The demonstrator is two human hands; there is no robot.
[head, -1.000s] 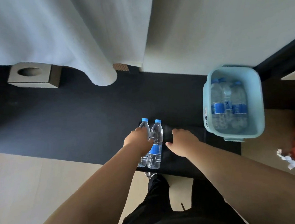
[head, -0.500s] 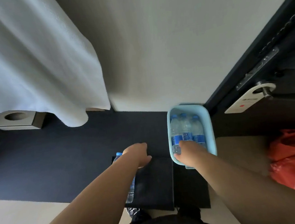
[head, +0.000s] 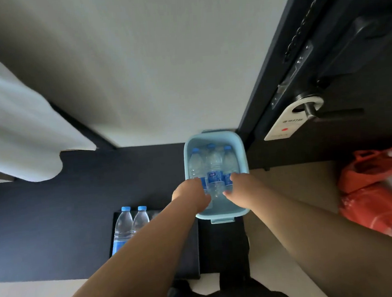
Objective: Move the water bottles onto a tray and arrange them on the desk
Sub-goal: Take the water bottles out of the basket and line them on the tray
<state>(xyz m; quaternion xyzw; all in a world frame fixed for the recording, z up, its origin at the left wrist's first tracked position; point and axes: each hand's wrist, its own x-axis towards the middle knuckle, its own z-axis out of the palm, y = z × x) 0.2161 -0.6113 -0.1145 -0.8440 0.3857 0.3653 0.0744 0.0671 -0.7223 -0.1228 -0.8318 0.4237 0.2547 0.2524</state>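
A light blue basket [head: 243, 158] stands on the dark desk [head: 55, 218] and holds three clear water bottles with blue caps. Both my hands reach into it. My left hand [head: 189, 193] wraps the lower body of the left bottle [head: 195, 163]. My right hand [head: 241, 189] wraps the right bottle [head: 228, 159]. Between them the middle bottle [head: 214, 170] stands untouched. To the left, a black tray [head: 191, 254] lies on the desk with two more bottles [head: 130, 223] upright at its left end, partly hidden by my left forearm.
A white cloth [head: 13, 139] hangs over the desk at the left. Right of the basket is a dark door with a handle and a white hanger sign [head: 289, 124]. An orange plastic bag [head: 376, 192] lies on the floor at the right.
My left hand left the two bottles on the tray and went right into the basket beside my right hand. The view swung right and up.
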